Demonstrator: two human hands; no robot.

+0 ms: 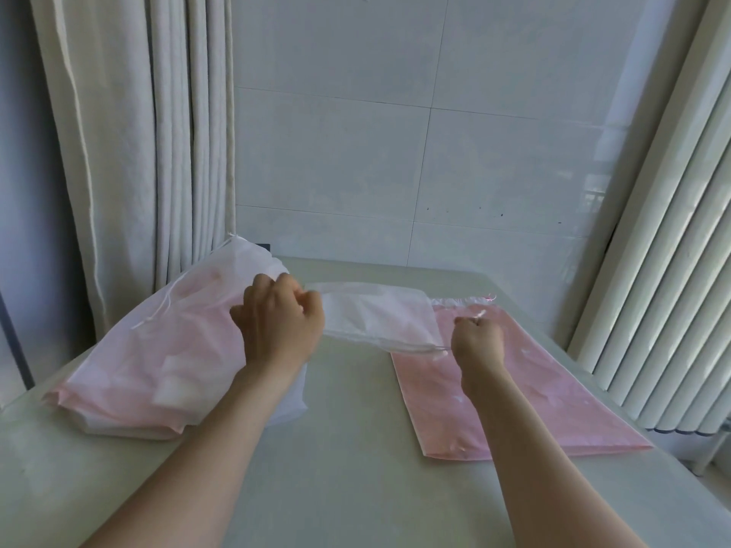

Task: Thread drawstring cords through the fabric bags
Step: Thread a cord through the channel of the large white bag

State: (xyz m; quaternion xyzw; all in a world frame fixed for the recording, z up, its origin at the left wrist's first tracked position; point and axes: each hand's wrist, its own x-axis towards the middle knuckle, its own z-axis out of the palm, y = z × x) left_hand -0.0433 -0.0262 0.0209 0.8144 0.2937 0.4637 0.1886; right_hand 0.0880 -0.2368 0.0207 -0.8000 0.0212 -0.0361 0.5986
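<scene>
The bag (379,314) lay lengthwise between the hands: left hand (277,326) gripped its end, right hand (478,342) pinched the cord (443,347) beside its fingers (468,326).

the left grip (277,322) hides one end of the white bag (379,318). the cord (440,348) at the right grip (478,338) is too thin to trace. both forearms (205,448) leave the bottom edge.

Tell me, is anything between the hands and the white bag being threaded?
Nothing visible. The left hand grips the white bag at one end; the right hand pinches the cord at the other. The pink bag lies flat below.
</scene>
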